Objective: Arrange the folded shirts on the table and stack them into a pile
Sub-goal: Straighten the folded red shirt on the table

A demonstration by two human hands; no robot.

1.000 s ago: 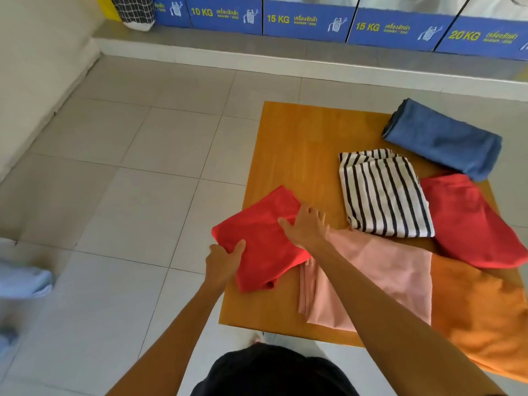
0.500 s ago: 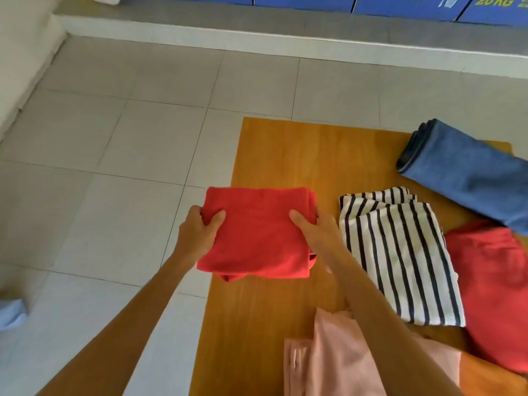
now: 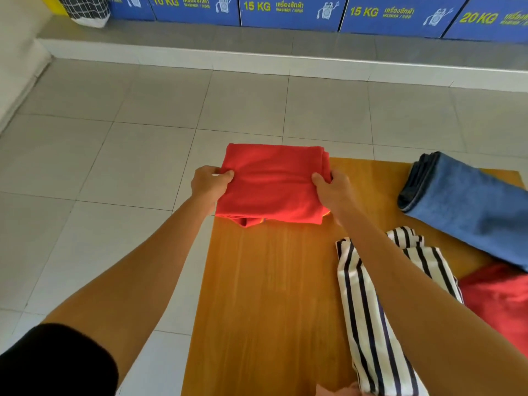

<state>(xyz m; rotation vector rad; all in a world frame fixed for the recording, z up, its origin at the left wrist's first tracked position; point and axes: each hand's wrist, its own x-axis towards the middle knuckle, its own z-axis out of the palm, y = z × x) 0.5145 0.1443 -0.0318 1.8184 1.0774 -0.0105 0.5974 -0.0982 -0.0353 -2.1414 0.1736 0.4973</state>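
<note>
A folded red shirt [image 3: 271, 184] is held over the far left corner of the orange wooden table [image 3: 268, 295]. My left hand [image 3: 210, 182] grips its left edge and my right hand [image 3: 333, 190] grips its right edge, thumbs on top. A black-and-white striped folded shirt [image 3: 368, 310] lies on the table under my right forearm. A folded blue garment [image 3: 468, 207] lies at the far right. A second red shirt [image 3: 500, 298] shows at the right edge. A pink shirt's corner [image 3: 337, 391] peeks in at the bottom.
Grey tiled floor [image 3: 114, 167] surrounds the table on the left and beyond. A raised ledge with blue washer panels [image 3: 285, 10] runs along the back. A checked laundry basket [image 3: 85, 10] stands on it at the far left.
Both hands have lifted the red shirt from the table's near left edge and carried it away from me to the far left corner. The view has tilted up.
</note>
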